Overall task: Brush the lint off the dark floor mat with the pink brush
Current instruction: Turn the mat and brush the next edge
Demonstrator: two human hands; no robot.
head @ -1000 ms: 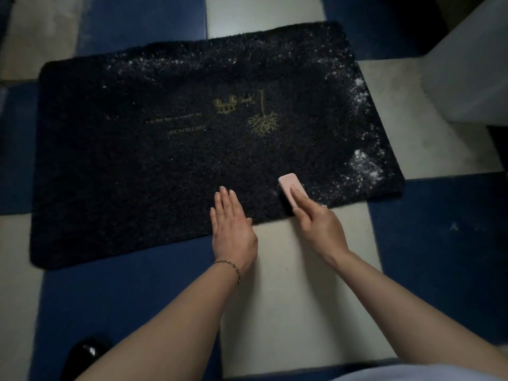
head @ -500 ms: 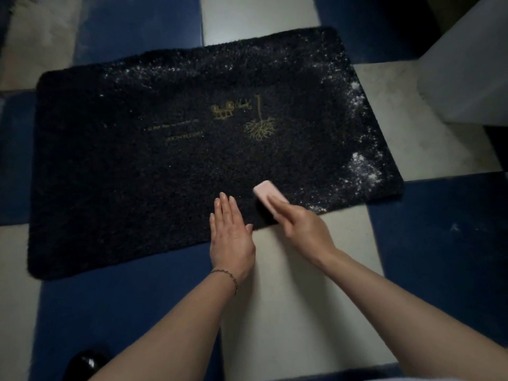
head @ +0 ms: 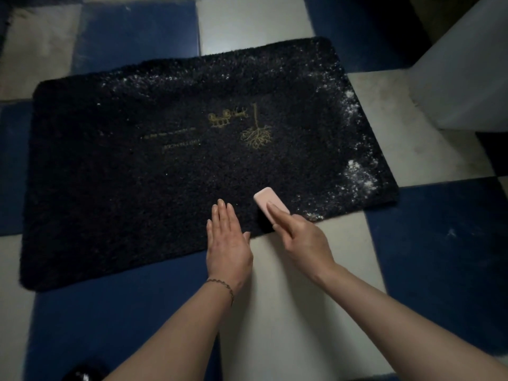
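Honestly, the mat [head: 165, 174] lies flat on the checkered floor [head: 288, 312], lint [head: 357, 174] thick along its right edge. Right hand [head: 302, 240] grips the pink brush [head: 268, 200] near the front edge; left hand [head: 228, 243] presses flat, fingers straight. Risk: strokes could just flick lint onto the tiles, or bunch the mat if that palm lifts.
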